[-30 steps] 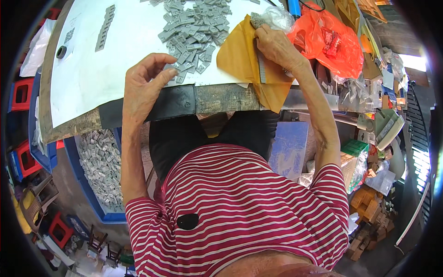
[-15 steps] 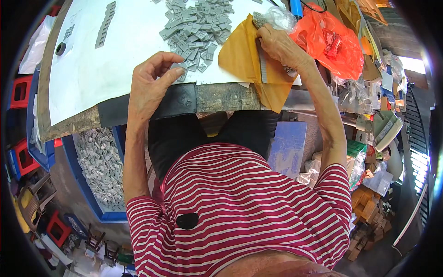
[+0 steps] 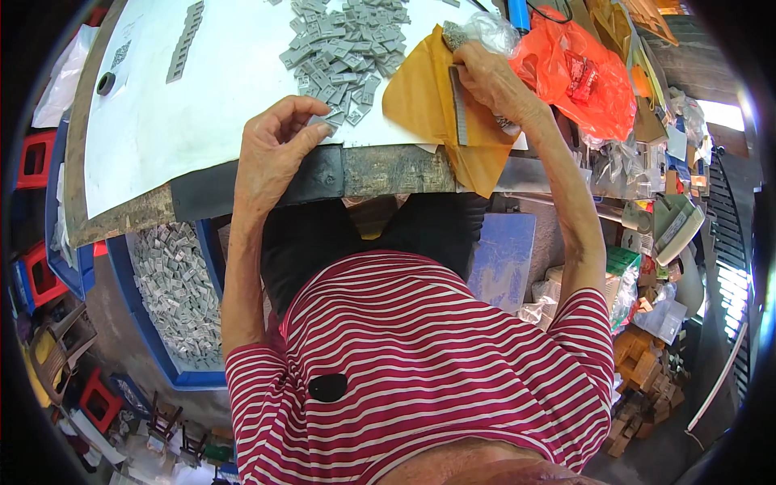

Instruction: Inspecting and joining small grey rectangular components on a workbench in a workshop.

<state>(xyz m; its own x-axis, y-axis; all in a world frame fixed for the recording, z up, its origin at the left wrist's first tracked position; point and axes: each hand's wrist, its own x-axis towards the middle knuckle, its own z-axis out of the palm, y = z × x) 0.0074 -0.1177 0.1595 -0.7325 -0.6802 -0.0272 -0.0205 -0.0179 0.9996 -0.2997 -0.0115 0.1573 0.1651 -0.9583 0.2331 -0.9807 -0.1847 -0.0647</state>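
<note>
My left hand (image 3: 279, 149) is at the table's near edge, thumb and forefinger pinched on a small flat grey piece (image 3: 318, 121). Just beyond it a heap of similar grey rectangular pieces (image 3: 347, 48) spreads over the white sheet (image 3: 234, 97). My right hand (image 3: 497, 81) rests over a sheet of brown paper (image 3: 420, 89), its fingers curled and their tips partly hidden. Beside those fingertips sits a clump of tiny metallic parts (image 3: 453, 36). A narrow grey strip (image 3: 460, 109) lies on the paper below that hand.
A red plastic bag (image 3: 594, 89) and a clear bag (image 3: 493, 32) lie at the right. At the left are a row of joined grey pieces (image 3: 185, 42) and a black ring (image 3: 106, 83). Below the table edge stands a blue bin (image 3: 129, 299) full of grey pieces.
My left hand has shifted slightly right, and its thumb and forefinger have come together on a grey piece from the heap's near edge. My right hand stays about where it was.
</note>
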